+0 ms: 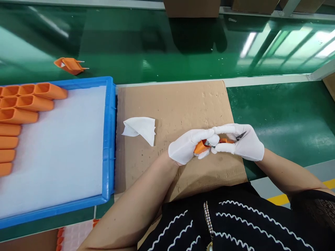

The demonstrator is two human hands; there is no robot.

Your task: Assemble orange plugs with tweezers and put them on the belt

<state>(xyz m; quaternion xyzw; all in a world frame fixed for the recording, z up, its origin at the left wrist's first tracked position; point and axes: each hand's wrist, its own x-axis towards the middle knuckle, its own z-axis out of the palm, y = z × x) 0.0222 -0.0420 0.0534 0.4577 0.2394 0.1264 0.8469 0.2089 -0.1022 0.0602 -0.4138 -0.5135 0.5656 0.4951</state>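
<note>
Both of my hands wear white gloves and meet over the cardboard sheet [172, 104]. My left hand [192, 143] is closed round an orange plastic part [201, 147], and a little metal shows at its edge. My right hand [240, 143] is closed on a small tool with an orange section [226, 141] and a dark pointed end [240, 136] lying across the palm. Fingertips of the two hands touch, so the working end of the tool is largely hidden. A folded white cloth [141, 128] lies left of my hands.
On the left stands a blue tray [106, 139] with a white liner and several orange hollow parts [34, 103]. Behind it, an orange piece with two metal prongs [70, 66] rests on the green table [125, 52]. Cardboard boxes [192, 8] stand at the back.
</note>
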